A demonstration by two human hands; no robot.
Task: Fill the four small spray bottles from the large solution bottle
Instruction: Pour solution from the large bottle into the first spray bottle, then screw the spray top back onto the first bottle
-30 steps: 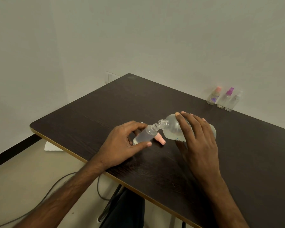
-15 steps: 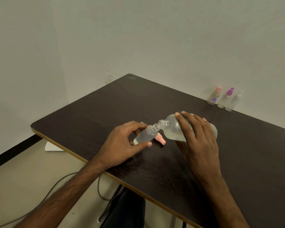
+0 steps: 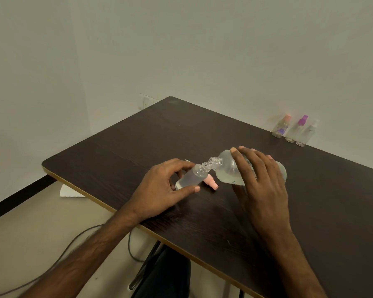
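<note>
little changes: left hand (image 3: 162, 188) still grips the small clear spray bottle (image 3: 191, 177), right hand (image 3: 261, 183) the large clear solution bottle (image 3: 226, 168); filling continues.

Soft, fairly dim indoor light gives the plain pale wall (image 3: 202, 50) a grey-green cast. The dark brown wooden counter (image 3: 321, 201) shows a faint sheen near its front edge and only diffuse shadows. Wide-angle distortion bows its edges. The bare left forearm (image 3: 78, 263) blurs low in frame; the 3 small clear spray bottles (image 3: 293, 132) look soft.
</note>
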